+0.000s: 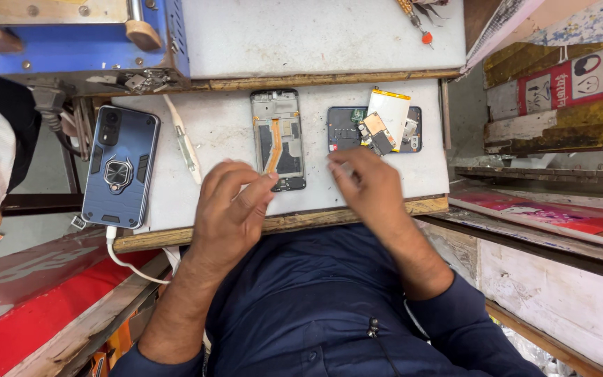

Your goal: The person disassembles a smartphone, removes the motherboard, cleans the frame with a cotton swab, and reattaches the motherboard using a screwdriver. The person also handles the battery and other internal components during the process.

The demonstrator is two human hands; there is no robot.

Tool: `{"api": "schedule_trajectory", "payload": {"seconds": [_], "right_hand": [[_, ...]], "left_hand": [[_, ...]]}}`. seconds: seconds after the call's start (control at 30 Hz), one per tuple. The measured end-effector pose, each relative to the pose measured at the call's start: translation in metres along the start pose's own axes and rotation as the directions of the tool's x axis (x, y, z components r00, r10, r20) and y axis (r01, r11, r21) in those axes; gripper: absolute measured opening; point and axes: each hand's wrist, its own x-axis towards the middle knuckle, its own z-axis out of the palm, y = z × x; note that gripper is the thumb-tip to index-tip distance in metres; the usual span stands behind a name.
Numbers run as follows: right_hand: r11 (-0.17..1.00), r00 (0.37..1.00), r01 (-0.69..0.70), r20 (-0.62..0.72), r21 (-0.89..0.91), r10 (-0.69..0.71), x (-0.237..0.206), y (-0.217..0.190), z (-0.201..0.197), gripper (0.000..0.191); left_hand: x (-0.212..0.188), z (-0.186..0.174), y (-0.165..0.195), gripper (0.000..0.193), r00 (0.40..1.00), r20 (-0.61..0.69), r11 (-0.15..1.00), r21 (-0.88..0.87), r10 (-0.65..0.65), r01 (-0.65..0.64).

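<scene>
Hovering low over the near edge of the white work board (225, 119), both hands are seen beside an opened phone frame (278, 139), which lies flat in the middle of the board with an orange flex ribbon (273, 145) running down its inside. The left hand (232, 209) is held with its fingers loosely bent, the fingertips (268, 179) almost at the bottom left corner of the frame; nothing is gripped by it. The right hand (370, 190) is blurred, its fingers (338, 169) partly spread, and it cannot be told whether something small is pinched there.

To the right, a dark back housing (343, 129) is placed, with a pale battery (390, 108) and a small circuit board (377, 132) resting on it. A blue cased phone (118, 166) with a white cable (123, 260) lies well apart on the left.

The step is judged to be work on the disassembled frame, between two grips. For the next move, a steady hold on the frame's lower end would be needed, and care with the thin ribbon.
</scene>
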Motion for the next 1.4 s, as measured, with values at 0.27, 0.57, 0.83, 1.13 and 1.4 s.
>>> {"api": "schedule_trajectory", "payload": {"seconds": [0.27, 0.57, 0.83, 1.13, 1.4], "right_hand": [[0.963, 0.999, 0.029, 0.024, -0.270, -0.023, 0.026, 0.007, -0.017, 0.016], [0.920, 0.997, 0.051, 0.075, -0.390, -0.024, 0.040, -0.003, -0.016, 0.017], [0.908, 0.995, 0.072, 0.095, -0.413, -0.035, 0.042, -0.003, -0.017, 0.015], [0.953, 0.998, 0.058, 0.005, -0.298, -0.059, 0.035, 0.002, -0.019, 0.015], [0.965, 0.999, -0.021, 0.018, -0.262, 0.026, 0.027, 0.006, -0.025, 0.016]], "left_hand": [[0.008, 0.000, -0.001, 0.049, 1.000, 0.012, 1.000, -0.015, -0.002, 0.002], [0.007, -0.001, 0.003, 0.052, 1.000, 0.023, 0.999, -0.038, 0.002, -0.001], [0.004, -0.001, 0.000, 0.058, 0.994, 0.094, 0.988, -0.145, -0.046, 0.060], [0.006, -0.004, 0.002, 0.054, 0.995, 0.016, 0.995, -0.018, 0.099, -0.099], [0.006, -0.001, -0.003, 0.049, 0.998, 0.009, 0.996, -0.070, 0.057, -0.057]]}}
